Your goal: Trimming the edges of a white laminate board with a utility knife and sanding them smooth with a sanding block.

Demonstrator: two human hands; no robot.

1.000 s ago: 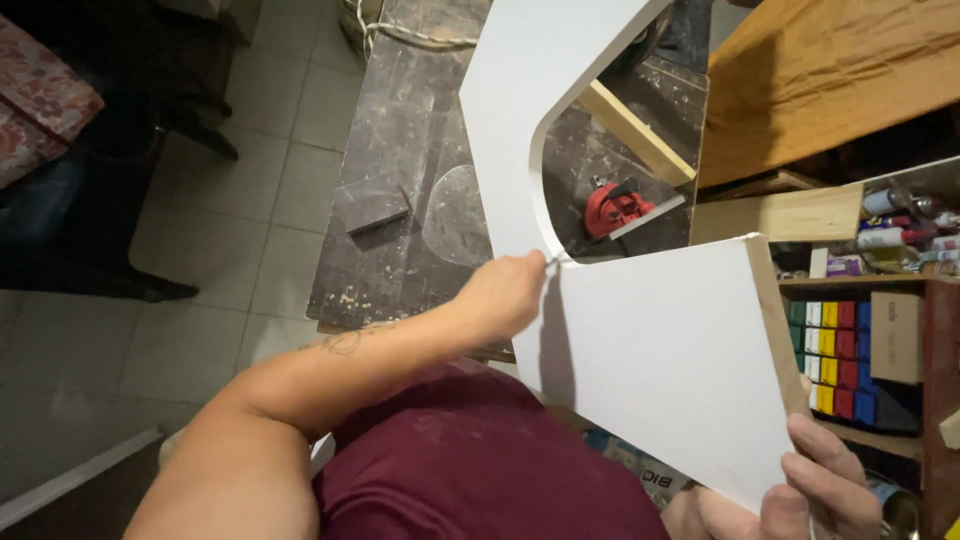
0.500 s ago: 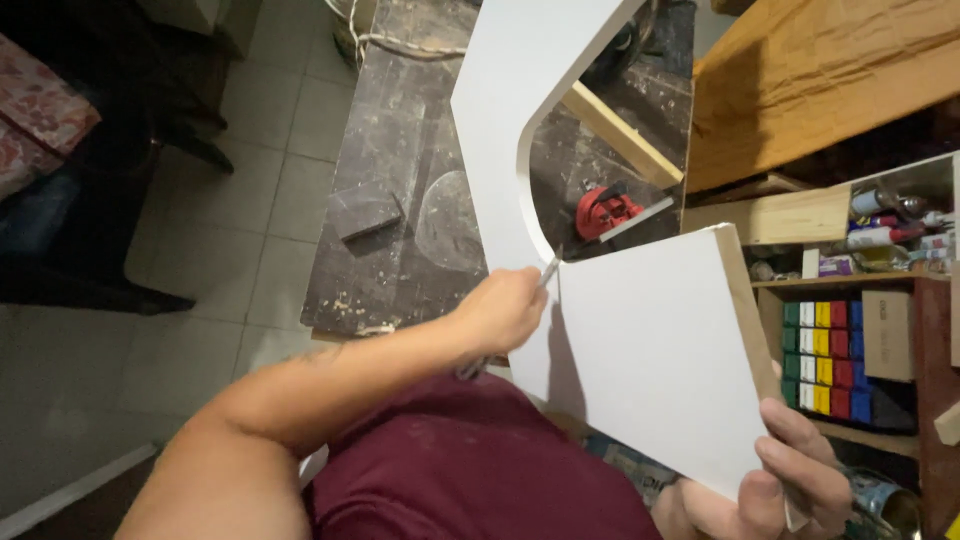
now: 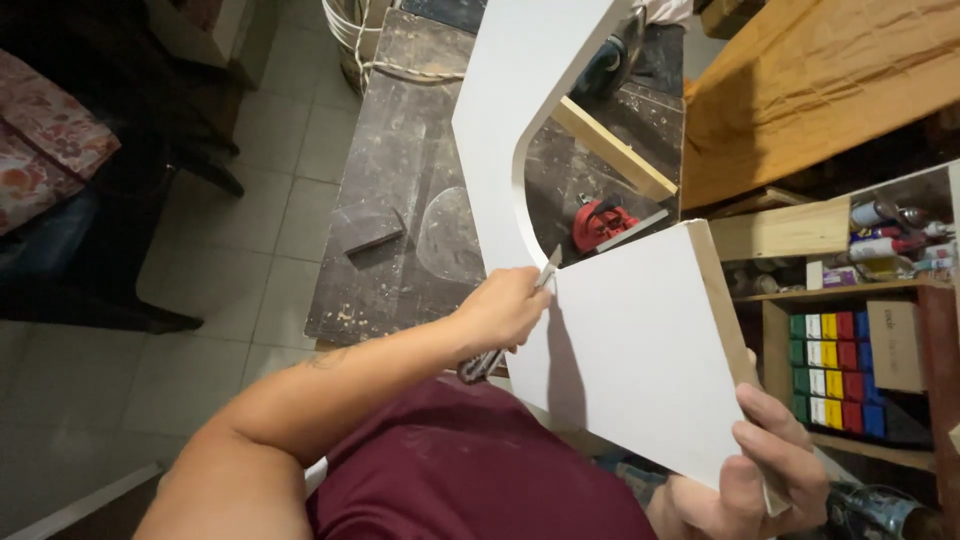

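Pale floor tiles (image 3: 290,215) cover the room, and a dark, scuffed workbench (image 3: 400,170) strewn with sawdust runs away from the person; a tan wooden board (image 3: 800,90) slants across the upper right above shelves of coloured boxes (image 3: 835,365). Held up over the workbench's near edge is a white curved panel (image 3: 620,340), a bent shape with a rounded inner corner and a raw brown edge on its right side. On the bench behind its cut-out sits a red power tool (image 3: 597,222), and a small dark block (image 3: 368,228) lies nearer the left edge. Right hand (image 3: 765,470) clamps the panel's lower corner, fingers curled over the front. Left hand (image 3: 505,305) is closed around a utility knife (image 3: 510,325), its tip touching the panel's inner corner
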